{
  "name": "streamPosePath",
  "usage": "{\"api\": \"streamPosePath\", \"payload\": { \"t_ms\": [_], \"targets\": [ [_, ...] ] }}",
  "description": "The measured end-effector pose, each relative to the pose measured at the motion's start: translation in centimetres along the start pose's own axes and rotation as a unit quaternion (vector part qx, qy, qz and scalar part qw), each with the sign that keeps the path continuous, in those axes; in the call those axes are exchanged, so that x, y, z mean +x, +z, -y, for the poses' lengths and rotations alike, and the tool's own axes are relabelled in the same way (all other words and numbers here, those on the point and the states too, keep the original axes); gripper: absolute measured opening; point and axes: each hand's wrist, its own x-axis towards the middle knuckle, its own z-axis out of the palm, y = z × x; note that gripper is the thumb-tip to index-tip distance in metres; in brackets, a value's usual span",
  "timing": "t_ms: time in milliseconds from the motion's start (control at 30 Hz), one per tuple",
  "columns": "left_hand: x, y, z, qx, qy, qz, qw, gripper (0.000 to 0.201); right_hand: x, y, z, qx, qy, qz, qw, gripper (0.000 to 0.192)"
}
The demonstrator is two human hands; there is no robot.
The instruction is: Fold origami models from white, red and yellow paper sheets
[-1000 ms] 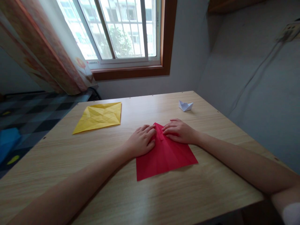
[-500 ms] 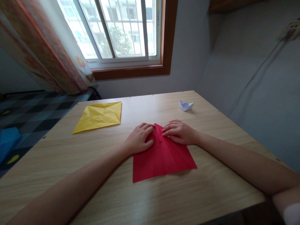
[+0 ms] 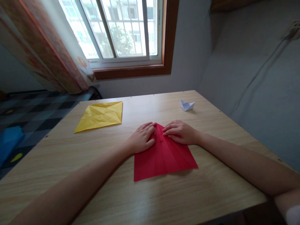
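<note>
Window (image 3: 122,31) backlight glares; room dim, edges warped.

I see two bare forearms, my left hand (image 3: 142,138) and right hand (image 3: 181,132) ringless; a white sleeve edge (image 3: 292,215) shows beside the right elbow.

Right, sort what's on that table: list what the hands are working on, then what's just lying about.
In hand:
- red paper, pressed flat at its far corner by left hand and right hand

Lying about:
- yellow creased paper
- small white folded paper

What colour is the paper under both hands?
Red paper, plain and creased, seen in the head view.
</note>
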Motion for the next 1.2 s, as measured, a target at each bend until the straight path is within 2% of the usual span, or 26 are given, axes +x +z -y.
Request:
{"api": "streamPosePath", "payload": {
  "t_ms": [300, 500, 667, 867, 1200],
  "targets": [
    [0.1, -0.3, 0.4, -0.076, 0.004, -0.046, 0.996, 0.024, 0.1, 0.1, 0.2, -0.015, 0.005, -0.007, 1.000, 0.020],
    [0.1, -0.7, 0.4, -0.111, 0.003, -0.082, 0.990, 0.026, 0.0, 0.0, 0.6, -0.038, 0.061, -0.016, 0.997, 0.021],
    [0.2, -0.5, 0.5, -0.144, -0.041, -0.117, 0.982, 0.018, -0.1, 0.2, 0.4, -0.055, 0.101, -0.026, 0.993, 0.021],
    [0.3, -0.3, 0.9, -0.128, -0.003, -0.099, 0.987, 0.024, 0.0, 0.2, 0.2, -0.043, 0.121, -0.030, 0.991, 0.021],
    [0.4, -0.1, 1.5, -0.151, -0.006, -0.096, 0.984, 0.028, 0.1, 0.2, 0.1, -0.034, 0.120, -0.032, 0.992, 0.021]
  ]
}}
